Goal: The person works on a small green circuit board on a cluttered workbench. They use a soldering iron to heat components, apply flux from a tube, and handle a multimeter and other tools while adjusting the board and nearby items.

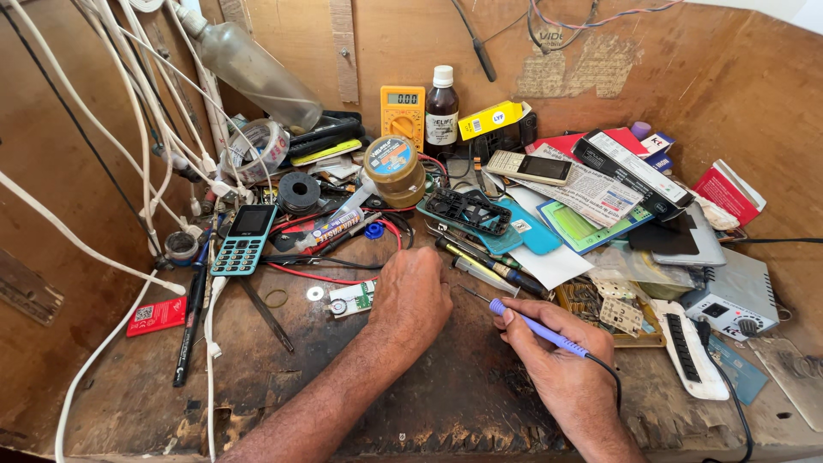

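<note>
Left hand: the left hand (410, 302) lies knuckles-up on the workbench (446, 394) at centre frame, fingers curled under; whether it pinches anything cannot be told.
Right hand: the right hand (557, 356) at lower right is closed in a pen grip around a purple-handled soldering iron (536, 326), its thin tip pointing up-left toward the left hand.
Circuit board: a small green and white circuit board (353, 299) lies just beside the left hand, on its left; the hand covers the board's right end.
Cord: the iron's black cord (610, 377) runs back over the right wrist and leaves the frame at the bottom.
Round tin: a squat tin with a gold rim (393, 169) stands at upper centre, lid on, contents unseen.
Dark bottle: a brown glass bottle with a white cap (441, 110) stands upright against the back wall, too dark to judge its fill.
Clear bottle: a clear plastic bottle (253, 69) leans at upper left; it looks cloudy, and what it holds is unclear.
Small cup: a little round pot (181, 246) at left edge sits among white cables (129, 103); its inside is hard to make out.
Tray: a flat yellowish tray (649, 337) right of the iron carries small keypad pieces, partly under a white power strip (690, 347).
Phones: a teal keypad phone (244, 239) lies left of centre; a pale one (530, 167) lies upper right.
Meter: a yellow multimeter (403, 113) leans by the brown bottle.
</note>
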